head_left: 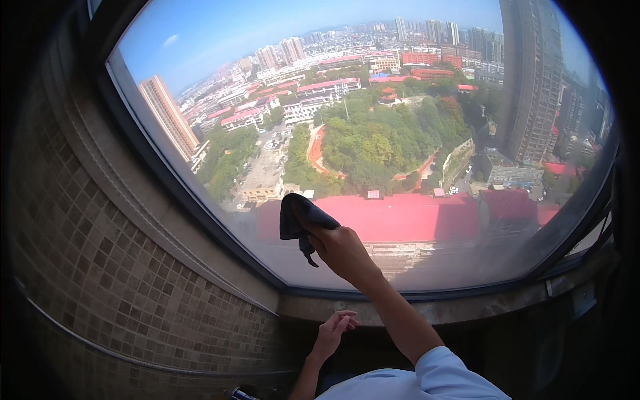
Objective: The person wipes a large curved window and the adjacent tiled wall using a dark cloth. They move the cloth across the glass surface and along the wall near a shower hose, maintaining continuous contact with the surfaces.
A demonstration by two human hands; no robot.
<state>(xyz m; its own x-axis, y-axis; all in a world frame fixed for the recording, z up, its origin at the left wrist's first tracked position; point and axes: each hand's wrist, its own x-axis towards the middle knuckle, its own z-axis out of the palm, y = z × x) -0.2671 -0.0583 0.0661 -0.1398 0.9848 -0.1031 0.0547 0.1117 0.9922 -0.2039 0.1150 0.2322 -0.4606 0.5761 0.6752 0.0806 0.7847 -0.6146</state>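
My right hand (343, 255) is closed round a dark cloth (300, 218), bunched up with one end hanging below the fingers. The arm is stretched out, and the cloth is up at the lower part of a large window pane (440, 260). Whether it presses on the glass is hard to tell. Lower down, just below the stone sill (427, 308), my left hand (333, 331) holds nothing that I can see. Its fingers are loosely bent and apart, pointing to the right.
A dark frame (200, 210) borders the pane. On the left is a wall of small brown tiles (127, 287), with a pale rope-like trim along it. A small dark object with a shiny rim (241, 394) shows at the bottom edge. Through the glass are buildings and trees far below.
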